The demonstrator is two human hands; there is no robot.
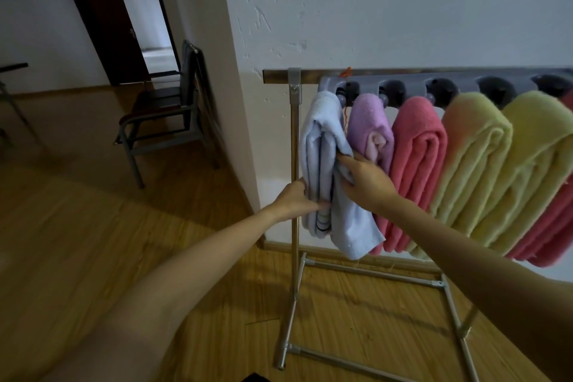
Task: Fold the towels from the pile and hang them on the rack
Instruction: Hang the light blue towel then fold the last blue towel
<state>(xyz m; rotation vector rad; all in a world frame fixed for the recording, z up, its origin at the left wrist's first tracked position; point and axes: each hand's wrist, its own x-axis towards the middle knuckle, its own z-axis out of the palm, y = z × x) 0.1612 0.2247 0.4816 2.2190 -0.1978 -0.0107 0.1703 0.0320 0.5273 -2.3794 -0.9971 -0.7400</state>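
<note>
Seen from the head view, a metal rack (294, 164) is stood on the wooden floor (93, 242) against a white wall (403, 9), and everything else is placed by it. Over its top bar a grey holder (412, 84) with dark round cut-outs is fixed, and a row of folded towels is hung from that holder. Nearest the rack's left upright, a light blue towel (322, 146) is draped, its lower end hanging down beside the post. Next along the bar a purple towel (369, 124) is hung, then a pink towel (418, 158), then two yellow towels (474, 158) side by side, and at the far right end of the rack another pink one is partly cut off by the edge of the picture.

The light blue towel is held from both sides. The left hand (294, 198) is closed on the towel's lower left edge, just beside the upright, with the thumb pressed against the striped border; its grip is tight around the folded layers. The right hand (366, 180) is laid on the towel's right side, fingers curled into the fabric, so that grip too is closed on the cloth.

Well to the left of the rack, past the wall corner, a dark chair (164, 121) is stood before an open doorway (139, 18).
</note>
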